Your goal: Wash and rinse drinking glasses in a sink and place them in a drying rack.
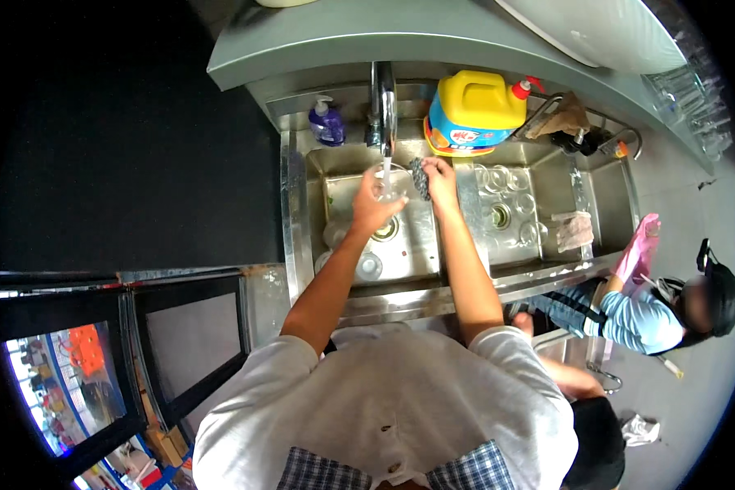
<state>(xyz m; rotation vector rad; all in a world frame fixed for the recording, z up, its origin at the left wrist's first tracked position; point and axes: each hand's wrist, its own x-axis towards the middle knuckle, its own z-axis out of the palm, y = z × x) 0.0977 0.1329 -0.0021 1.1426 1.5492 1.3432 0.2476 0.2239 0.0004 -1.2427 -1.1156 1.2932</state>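
Observation:
My left hand (376, 205) grips a clear glass vessel (393, 173) under the chrome faucet (388, 110), and water (386, 174) runs down into it. To the right, my right hand (439, 180) pinches a dark grey scouring pad (421, 179) at its edge. Both hands are above the left basin (413, 263) of a stainless steel sink. Beside my left forearm, more clear glassware (369, 267) lies on the basin floor, partly hidden by the arm. Several clear glasses (525, 203) stand in the adjoining basin, around its drain (500, 215).
A purple pump bottle (327, 125) and a big yellow-and-blue detergent jug (474, 113) stand behind the basins. A pale cloth (573, 231) drapes over a divider. A steel shelf (355, 52) overhangs the back. At right, a co-worker (643, 318) wears pink gloves; another person (588, 392) is close by.

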